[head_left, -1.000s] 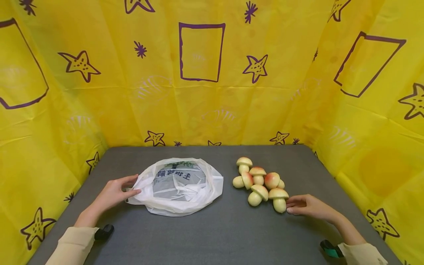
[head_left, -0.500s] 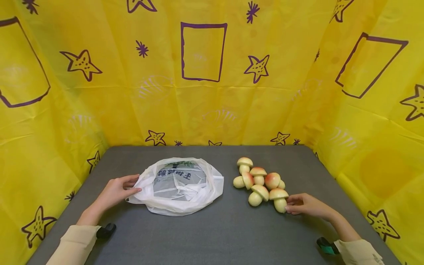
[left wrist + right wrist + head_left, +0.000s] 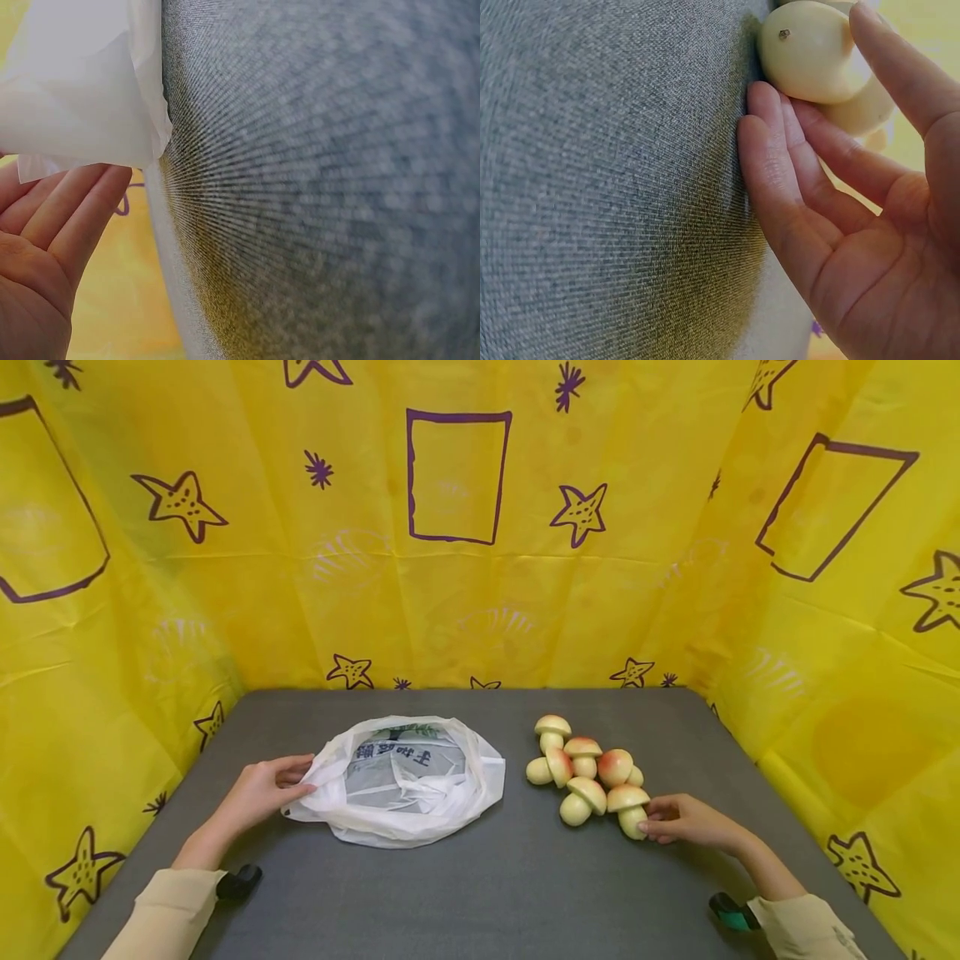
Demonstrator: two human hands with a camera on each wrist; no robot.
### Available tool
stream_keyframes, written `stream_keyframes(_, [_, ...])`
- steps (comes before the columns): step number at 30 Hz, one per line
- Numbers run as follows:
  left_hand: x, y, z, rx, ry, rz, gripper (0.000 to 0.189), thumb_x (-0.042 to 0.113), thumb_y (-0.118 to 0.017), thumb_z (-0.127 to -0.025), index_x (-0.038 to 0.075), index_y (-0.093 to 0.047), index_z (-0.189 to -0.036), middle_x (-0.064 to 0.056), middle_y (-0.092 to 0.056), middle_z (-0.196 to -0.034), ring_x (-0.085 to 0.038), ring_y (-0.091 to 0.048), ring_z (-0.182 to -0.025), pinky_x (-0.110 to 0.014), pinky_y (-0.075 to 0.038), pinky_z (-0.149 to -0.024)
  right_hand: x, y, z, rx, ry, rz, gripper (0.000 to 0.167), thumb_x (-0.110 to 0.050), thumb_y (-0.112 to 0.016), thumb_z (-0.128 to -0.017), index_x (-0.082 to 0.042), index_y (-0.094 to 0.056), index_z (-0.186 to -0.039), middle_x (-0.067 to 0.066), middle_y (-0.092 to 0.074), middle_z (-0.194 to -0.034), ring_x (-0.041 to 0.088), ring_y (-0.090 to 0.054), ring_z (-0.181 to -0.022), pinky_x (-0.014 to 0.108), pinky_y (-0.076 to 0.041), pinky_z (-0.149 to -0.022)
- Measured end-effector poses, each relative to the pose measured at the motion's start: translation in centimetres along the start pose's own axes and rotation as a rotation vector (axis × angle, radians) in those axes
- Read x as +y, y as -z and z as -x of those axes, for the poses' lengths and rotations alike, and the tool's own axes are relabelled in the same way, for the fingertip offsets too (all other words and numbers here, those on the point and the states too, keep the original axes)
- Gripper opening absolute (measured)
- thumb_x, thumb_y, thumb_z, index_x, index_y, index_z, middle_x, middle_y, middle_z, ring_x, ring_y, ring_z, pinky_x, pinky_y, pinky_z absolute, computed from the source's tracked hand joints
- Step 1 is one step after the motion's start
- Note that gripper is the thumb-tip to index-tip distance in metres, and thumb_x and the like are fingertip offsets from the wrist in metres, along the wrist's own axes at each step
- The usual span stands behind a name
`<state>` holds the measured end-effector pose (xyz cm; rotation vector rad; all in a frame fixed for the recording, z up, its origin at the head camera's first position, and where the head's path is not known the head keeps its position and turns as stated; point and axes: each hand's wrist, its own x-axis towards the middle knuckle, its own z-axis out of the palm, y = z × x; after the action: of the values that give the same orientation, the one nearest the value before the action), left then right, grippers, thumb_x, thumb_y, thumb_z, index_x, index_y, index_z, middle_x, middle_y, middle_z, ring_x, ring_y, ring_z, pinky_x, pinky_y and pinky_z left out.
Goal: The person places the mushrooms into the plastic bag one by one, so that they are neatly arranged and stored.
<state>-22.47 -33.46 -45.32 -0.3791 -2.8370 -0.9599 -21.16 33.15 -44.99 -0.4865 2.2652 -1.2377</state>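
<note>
A white plastic bag point(image 3: 491, 781) lies with its mouth facing up, left of centre in the head view; dark printing shows inside. My left hand point(image 3: 258, 792) pinches its left rim between thumb and fingers; in the left wrist view the fingers point(image 3: 79, 206) are partly hidden behind the bag. To the right is a cluster of several model mushrooms with pale stems and reddish-yellow caps. My right hand point(image 3: 690, 822) pinches the stem of the nearest right mushroom point(image 3: 632, 820). In the right wrist view the thumb point(image 3: 889, 56) touches one side of the stem end point(image 3: 806, 52), fingers on the other.
The other mushrooms, such as a round-capped one point(image 3: 616, 767) and a front one point(image 3: 576, 810), sit close against the held one. Yellow patterned cloth point(image 3: 465, 610) walls the grey table point(image 3: 450, 902) at the back and both sides.
My right hand has moved slightly left and closed on the mushroom's stem, which now tilts a little. The left hand and the bag have stayed in place.
</note>
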Motion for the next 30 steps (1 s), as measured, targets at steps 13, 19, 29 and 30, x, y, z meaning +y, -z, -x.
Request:
stream_keyframes(13, [0.0, 0.03, -0.17, -0.002, 0.004, -0.013, 0.052, 0.025, -0.077, -0.079, 0.003, -0.062, -0.124, -0.018, -0.067, -0.114, -0.024, -0.07, -0.089, -0.025, -0.057, -0.069, 0.32, 0.15, -0.63, 0.009, -0.007, 0.034, 0.038, -0.02, -0.062, -0.092, 0.011, -0.057, -0.113, 0.016, -0.067, -0.101, 0.018, -0.066, -0.088, 0.028, -0.057, -0.073])
stream_keyframes(19, [0.19, 0.1, -0.14, 0.0, 0.007, -0.015, 0.052, 0.024, -0.077, -0.079, 0.003, -0.062, -0.124, -0.018, -0.068, -0.113, -0.024, -0.07, -0.089, -0.026, -0.057, -0.069, 0.17, 0.16, -0.67, 0.017, -0.012, 0.034, 0.037, -0.021, -0.063, -0.091, 0.01, -0.058, -0.112, 0.016, -0.068, -0.1, 0.02, -0.066, -0.086, 0.028, -0.057, -0.072])
stream_keyframes(29, [0.2, 0.07, -0.06, 0.002, 0.0, -0.012, 0.051, 0.023, -0.077, -0.079, 0.004, -0.063, -0.124, -0.017, -0.068, -0.113, -0.021, -0.071, -0.088, -0.023, -0.057, -0.069, -0.3, -0.03, -0.51, 0.033, -0.023, 0.014, 0.038, -0.02, -0.064, -0.09, 0.01, -0.058, -0.114, 0.016, -0.068, -0.102, 0.019, -0.066, -0.09, 0.029, -0.057, -0.075])
stream_keyframes(30, [0.22, 0.08, -0.06, 0.0, 0.0, -0.011, 0.052, 0.023, -0.077, -0.079, 0.004, -0.062, -0.124, -0.017, -0.068, -0.114, -0.021, -0.07, -0.088, -0.023, -0.057, -0.069, -0.35, -0.04, -0.48, 0.033, -0.024, 0.009, 0.038, -0.02, -0.064, -0.09, 0.01, -0.058, -0.114, 0.016, -0.068, -0.103, 0.019, -0.066, -0.09, 0.03, -0.057, -0.076])
